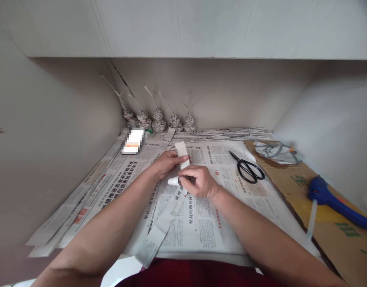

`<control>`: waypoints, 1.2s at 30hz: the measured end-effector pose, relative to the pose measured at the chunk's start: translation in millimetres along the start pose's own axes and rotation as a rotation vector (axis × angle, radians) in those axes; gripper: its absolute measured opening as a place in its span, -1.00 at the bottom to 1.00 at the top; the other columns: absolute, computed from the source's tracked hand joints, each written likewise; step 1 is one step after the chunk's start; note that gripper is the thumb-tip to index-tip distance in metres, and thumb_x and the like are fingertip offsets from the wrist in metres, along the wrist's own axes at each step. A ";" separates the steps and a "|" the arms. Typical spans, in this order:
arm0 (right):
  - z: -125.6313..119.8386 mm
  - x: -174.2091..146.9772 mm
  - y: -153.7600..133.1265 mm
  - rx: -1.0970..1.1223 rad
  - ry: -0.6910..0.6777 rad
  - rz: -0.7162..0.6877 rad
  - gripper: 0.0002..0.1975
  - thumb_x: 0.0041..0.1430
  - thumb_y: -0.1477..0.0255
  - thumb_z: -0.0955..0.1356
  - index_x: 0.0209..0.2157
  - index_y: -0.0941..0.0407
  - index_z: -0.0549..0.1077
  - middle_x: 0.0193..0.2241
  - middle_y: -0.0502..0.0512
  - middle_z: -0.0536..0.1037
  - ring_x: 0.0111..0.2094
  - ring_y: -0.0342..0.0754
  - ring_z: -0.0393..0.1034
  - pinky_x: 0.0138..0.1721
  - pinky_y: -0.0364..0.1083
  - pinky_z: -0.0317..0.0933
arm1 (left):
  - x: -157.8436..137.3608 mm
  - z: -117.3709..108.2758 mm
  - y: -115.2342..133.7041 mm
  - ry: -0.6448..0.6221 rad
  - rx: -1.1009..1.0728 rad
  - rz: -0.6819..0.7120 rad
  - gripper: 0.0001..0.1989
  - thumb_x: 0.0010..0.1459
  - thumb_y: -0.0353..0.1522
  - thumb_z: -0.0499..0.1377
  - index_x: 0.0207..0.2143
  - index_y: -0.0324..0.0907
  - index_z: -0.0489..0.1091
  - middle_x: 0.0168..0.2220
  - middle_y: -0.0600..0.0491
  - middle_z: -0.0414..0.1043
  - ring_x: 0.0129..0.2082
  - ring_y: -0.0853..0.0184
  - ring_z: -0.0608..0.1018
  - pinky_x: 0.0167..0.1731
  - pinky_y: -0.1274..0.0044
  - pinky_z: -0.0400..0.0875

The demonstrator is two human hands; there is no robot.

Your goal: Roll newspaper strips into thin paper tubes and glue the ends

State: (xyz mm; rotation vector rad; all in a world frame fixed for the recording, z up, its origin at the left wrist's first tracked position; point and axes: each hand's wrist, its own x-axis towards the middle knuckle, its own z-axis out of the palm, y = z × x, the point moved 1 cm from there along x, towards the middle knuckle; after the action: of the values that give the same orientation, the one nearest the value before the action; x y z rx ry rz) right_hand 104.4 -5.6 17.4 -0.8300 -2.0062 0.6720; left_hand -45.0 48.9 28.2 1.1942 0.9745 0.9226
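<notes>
Between the thumb and fingers of my left hand (168,163) is the upper end of a newspaper strip (182,149). The same or another strip runs below the hands toward my lap; its middle is partly hidden by them. My right hand (199,181), just right of the left one, is closed around a small white bottle (173,181), held sideways with its rounded white end pointing left. Most of the bottle is covered by my fingers, and something dark shows at the grip. Under both hands lie newspaper sheets (198,235).
Black-handled scissors (247,167) lie to the right. Beyond them are a blue glue gun (335,201) on cardboard (291,191) and a plastic bag (277,153). Several woven paper gourds (158,121), rolled paper sticks (231,134) and a phone (133,141) line the back.
</notes>
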 end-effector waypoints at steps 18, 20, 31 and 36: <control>-15.2 3.1 17.4 0.065 0.235 0.186 -0.62 0.24 0.18 0.22 -0.34 0.13 0.55 -0.46 0.06 0.55 -0.47 -0.11 0.43 -0.43 -0.16 0.24 | 2.5 4.0 3.7 0.021 -0.398 -0.026 -0.81 0.23 -0.41 0.08 -0.23 -0.35 0.44 -0.43 -0.05 0.48 -0.40 0.39 0.58 -0.29 0.55 0.54; -26.2 7.0 30.0 0.023 0.357 0.263 -0.59 0.26 0.17 0.19 -0.34 0.13 0.53 -0.45 0.06 0.56 -0.51 -0.11 0.44 -0.42 -0.15 0.26 | 2.8 6.7 2.2 0.025 -0.378 -0.031 -0.82 0.23 -0.42 0.08 -0.21 -0.35 0.42 -0.41 -0.07 0.50 -0.37 0.36 0.59 -0.26 0.52 0.54; -179.2 1.7 86.7 -0.794 0.627 1.034 -0.29 0.04 0.19 0.35 0.11 0.39 0.23 0.06 0.66 0.27 0.03 0.32 0.29 -0.01 0.13 0.17 | -2.5 15.2 -2.6 -0.067 -0.231 -0.074 -0.85 0.10 -0.41 0.23 -0.27 -0.33 0.46 -0.35 -0.09 0.53 -0.36 0.34 0.59 -0.34 0.53 0.54; -229.9 -33.9 90.3 -0.962 0.531 1.122 -0.41 -0.04 0.18 0.40 -0.03 0.26 0.40 -0.03 0.51 0.40 0.01 0.32 0.30 -0.09 0.13 0.20 | -3.0 16.5 -2.4 -0.036 -0.194 -0.065 -0.85 0.12 -0.41 0.21 -0.29 -0.34 0.47 -0.37 -0.09 0.52 -0.37 0.36 0.58 -0.33 0.54 0.54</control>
State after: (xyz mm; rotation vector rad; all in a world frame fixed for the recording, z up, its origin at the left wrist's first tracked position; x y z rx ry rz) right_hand 342.2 60.9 52.0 -2.4611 -1.1522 -0.0651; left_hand -30.2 40.8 27.9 1.0067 0.8685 0.9193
